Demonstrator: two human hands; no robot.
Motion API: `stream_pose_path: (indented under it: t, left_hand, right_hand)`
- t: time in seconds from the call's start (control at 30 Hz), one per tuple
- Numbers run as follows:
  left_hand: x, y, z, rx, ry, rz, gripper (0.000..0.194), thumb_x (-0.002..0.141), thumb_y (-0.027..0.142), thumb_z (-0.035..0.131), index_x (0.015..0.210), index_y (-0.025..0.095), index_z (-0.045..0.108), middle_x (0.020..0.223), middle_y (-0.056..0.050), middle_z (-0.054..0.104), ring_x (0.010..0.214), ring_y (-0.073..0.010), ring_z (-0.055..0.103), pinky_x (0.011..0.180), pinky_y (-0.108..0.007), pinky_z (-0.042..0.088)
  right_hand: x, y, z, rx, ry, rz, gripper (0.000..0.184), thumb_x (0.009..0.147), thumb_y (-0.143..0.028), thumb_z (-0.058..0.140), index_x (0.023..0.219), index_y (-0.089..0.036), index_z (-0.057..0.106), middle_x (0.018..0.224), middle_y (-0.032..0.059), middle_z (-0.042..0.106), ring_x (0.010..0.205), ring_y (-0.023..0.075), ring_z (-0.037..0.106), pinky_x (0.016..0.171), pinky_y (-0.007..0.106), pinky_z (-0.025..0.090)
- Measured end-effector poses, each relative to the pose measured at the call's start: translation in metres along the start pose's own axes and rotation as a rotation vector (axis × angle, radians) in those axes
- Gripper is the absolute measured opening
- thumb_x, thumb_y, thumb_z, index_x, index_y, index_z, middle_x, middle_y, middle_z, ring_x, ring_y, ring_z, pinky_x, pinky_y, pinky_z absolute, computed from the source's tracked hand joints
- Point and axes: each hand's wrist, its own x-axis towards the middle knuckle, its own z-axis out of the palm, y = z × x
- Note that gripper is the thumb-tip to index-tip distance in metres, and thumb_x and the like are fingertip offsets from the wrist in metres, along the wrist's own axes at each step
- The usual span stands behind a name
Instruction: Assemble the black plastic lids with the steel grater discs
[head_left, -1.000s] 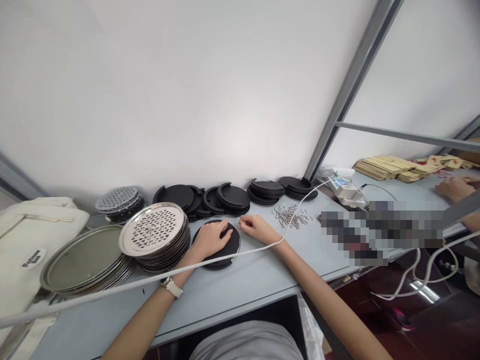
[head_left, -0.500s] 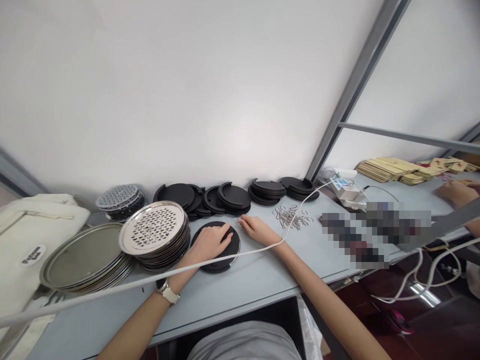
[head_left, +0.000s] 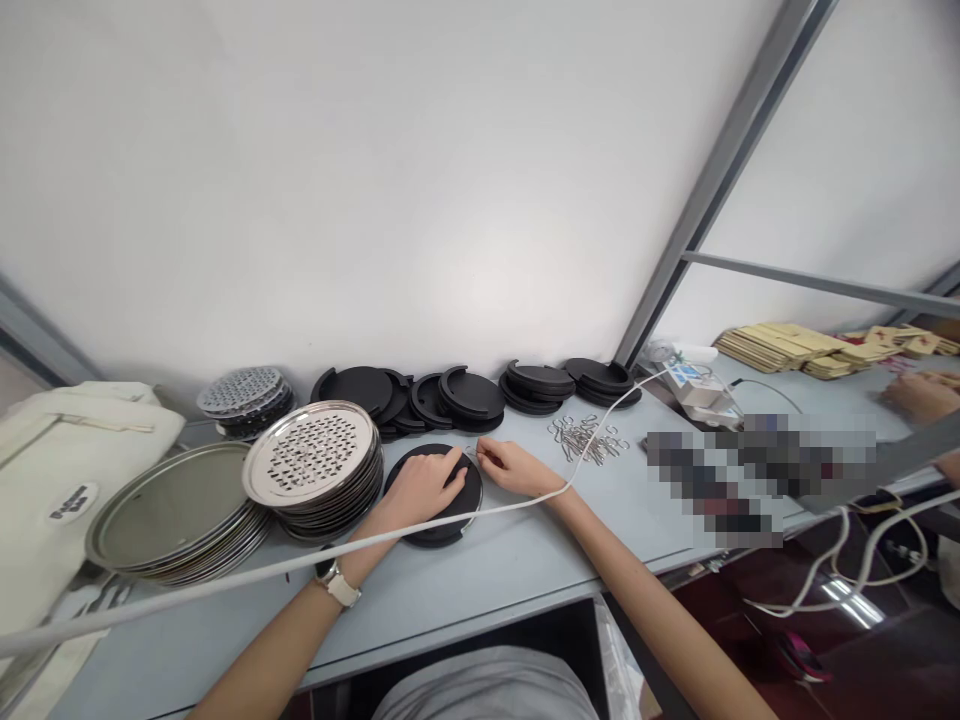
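Note:
Under my left hand [head_left: 426, 484] is a round black disc [head_left: 442, 530] that rests on the grey table. That hand lies over the top of the disc, with fingers curled towards its right edge and the thumb bent beside them. Just right of the disc, my right hand [head_left: 514, 467] is pinched on a thin wire hook [head_left: 471, 450], whose tip points towards the disc's upper right edge. Whether the hook touches the disc I cannot tell. Similar metal hooks [head_left: 589, 440] lie in a loose pile to the right.
Stacked perforated metal plates [head_left: 315, 455] and flat round trays [head_left: 176, 510] stand at left, beside a white bag [head_left: 67, 470]. Black discs [head_left: 476, 392] line the wall. A white cable [head_left: 517, 503] crosses in front of both forearms. A person's hand [head_left: 926, 395] shows at far right.
My right hand has dipped slightly, its fingers more curled, with the hook at the disc's edge. My left hand stays on the disc. The view has shifted a little.

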Motion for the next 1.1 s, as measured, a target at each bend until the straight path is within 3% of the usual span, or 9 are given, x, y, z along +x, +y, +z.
stream_pose_path:
  t: [1.1]
  left_hand:
    - [-0.0016, -0.0008, 0.0005, 0.031, 0.011, 0.014, 0.02, 0.096, 0.034, 0.036, 0.094, 0.021, 0.051, 0.076, -0.005, 0.064, 0.073, -0.0232, 0.065, 0.062, -0.028, 0.039]
  right_hand:
    - [0.0019, -0.0023, -0.0058, 0.066, -0.151, -0.016, 0.032, 0.094, -0.033, 0.036, 0.065, -0.019, 0.04, 0.057, -0.0055, 0.042, 0.054, 0.01, 0.038, 0.055, 0.022, 0.028]
